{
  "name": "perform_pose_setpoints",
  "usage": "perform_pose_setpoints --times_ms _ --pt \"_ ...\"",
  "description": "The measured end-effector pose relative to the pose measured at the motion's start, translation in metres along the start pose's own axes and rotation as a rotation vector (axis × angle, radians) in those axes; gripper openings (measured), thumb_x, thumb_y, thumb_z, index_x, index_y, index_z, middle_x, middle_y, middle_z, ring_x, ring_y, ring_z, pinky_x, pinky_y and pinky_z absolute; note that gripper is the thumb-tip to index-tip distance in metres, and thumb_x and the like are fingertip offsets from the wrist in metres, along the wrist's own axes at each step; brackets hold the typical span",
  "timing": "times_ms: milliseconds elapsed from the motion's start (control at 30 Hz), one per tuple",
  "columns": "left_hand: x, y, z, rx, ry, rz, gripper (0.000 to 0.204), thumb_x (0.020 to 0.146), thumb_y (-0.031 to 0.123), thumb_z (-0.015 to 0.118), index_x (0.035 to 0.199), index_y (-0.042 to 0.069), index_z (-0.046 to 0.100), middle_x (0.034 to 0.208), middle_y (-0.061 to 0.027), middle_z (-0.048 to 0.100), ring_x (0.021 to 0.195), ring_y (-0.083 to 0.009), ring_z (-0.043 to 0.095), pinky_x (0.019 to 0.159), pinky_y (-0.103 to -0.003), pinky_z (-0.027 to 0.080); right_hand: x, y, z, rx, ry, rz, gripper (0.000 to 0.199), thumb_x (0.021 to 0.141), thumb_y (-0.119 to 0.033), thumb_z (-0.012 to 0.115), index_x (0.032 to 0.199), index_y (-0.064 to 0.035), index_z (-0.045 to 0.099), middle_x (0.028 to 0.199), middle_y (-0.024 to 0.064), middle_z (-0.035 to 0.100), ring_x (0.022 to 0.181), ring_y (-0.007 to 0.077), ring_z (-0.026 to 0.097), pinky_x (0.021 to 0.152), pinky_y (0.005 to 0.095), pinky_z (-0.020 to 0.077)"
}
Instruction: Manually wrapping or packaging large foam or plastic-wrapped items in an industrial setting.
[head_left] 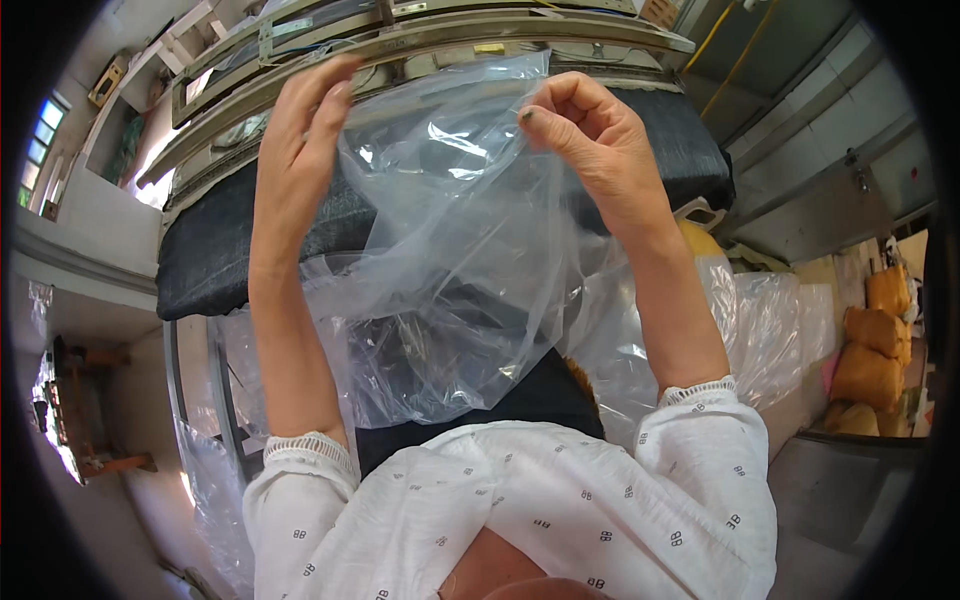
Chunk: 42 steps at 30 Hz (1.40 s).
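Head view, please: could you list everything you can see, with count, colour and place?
clear plastic bag: one, transparent, held up at centre between both hands
dark padded surface: one, black, behind the bag, across the middle
metal frame bars: several, grey, along the top
more clear plastic sheeting: a heap, transparent, at right and lower left
tan bundles: several, yellow-brown, far right
window: one, bright, far left
left hand: one, fingers spread on the bag's upper left edge
right hand: one, pinching the bag's upper right edge
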<state>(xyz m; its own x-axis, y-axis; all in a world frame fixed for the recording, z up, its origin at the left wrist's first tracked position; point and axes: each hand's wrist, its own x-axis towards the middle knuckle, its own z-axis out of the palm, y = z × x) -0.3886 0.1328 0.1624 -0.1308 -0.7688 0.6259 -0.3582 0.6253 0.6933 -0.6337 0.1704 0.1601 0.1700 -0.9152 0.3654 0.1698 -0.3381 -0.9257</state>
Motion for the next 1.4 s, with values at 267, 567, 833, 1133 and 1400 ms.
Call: perform_pose_setpoints --times_ms 267,567,833,1133,1400 --pt "0.029 0.085 0.035 0.062 -0.633 0.191 0.02 0.085 0.015 0.06 0.101 0.002 0.06 0.091 0.0014 0.055 0.085 -0.0062 0.05 0.075 -0.02 0.041 -0.026 -0.015 -0.001 -0.112 -0.093 -0.11 0.012 0.081 -0.009 0.065 0.089 -0.003 0.059 0.08 -0.0022 0.057 0.075 0.0042 0.053 0.069 0.0175 0.0434" --pt "-0.01 0.085 0.046 -0.277 -0.38 0.204 0.023 0.08 -0.004 0.06 0.102 0.001 0.055 0.095 -0.0035 0.058 0.089 -0.0106 0.057 0.082 -0.023 0.045 -0.043 -0.019 0.003 -0.198 -0.09 -0.189 0.01 0.08 -0.007 0.064 0.088 -0.002 0.061 0.077 -0.0017 0.059 0.067 0.003 0.053 0.062 0.0168 0.0425" --pt "-0.014 0.101 0.043 0.012 -0.351 0.515 0.021 0.072 -0.002 0.068 0.092 0.0 0.062 0.092 -0.0064 0.062 0.085 -0.0148 0.059 0.077 -0.025 0.047 -0.049 -0.025 0.007 -0.449 -0.021 -0.344 0.011 0.078 -0.003 0.061 0.09 -0.002 0.062 0.076 0.0021 0.059 0.06 0.0042 0.051 0.053 0.0182 0.0416" --pt "-0.024 0.098 0.016 0.252 -0.103 0.597 0.017 0.07 -0.007 0.067 0.085 0.002 0.064 0.085 -0.0047 0.063 0.078 -0.0135 0.059 0.072 -0.023 0.046 -0.03 -0.059 0.013 -0.939 0.146 -0.896 0.016 0.074 -0.012 0.068 0.085 -0.003 0.062 0.077 0.0045 0.057 0.063 0.0145 0.054 0.056 0.0263 0.0434" --pt "-0.017 0.067 -0.065 -0.36 0.252 0.301 0.023 0.083 0.006 0.054 0.106 0.006 0.055 0.09 -0.014 0.061 0.075 -0.0213 0.059 0.07 -0.037 0.051 -0.04 -0.015 -0.007 -0.907 -0.285 -0.183 0.01 0.078 -0.017 0.062 0.082 -0.0076 0.061 0.065 0.01 0.058 0.059 0.0229 0.057 0.058 0.0333 0.0433"
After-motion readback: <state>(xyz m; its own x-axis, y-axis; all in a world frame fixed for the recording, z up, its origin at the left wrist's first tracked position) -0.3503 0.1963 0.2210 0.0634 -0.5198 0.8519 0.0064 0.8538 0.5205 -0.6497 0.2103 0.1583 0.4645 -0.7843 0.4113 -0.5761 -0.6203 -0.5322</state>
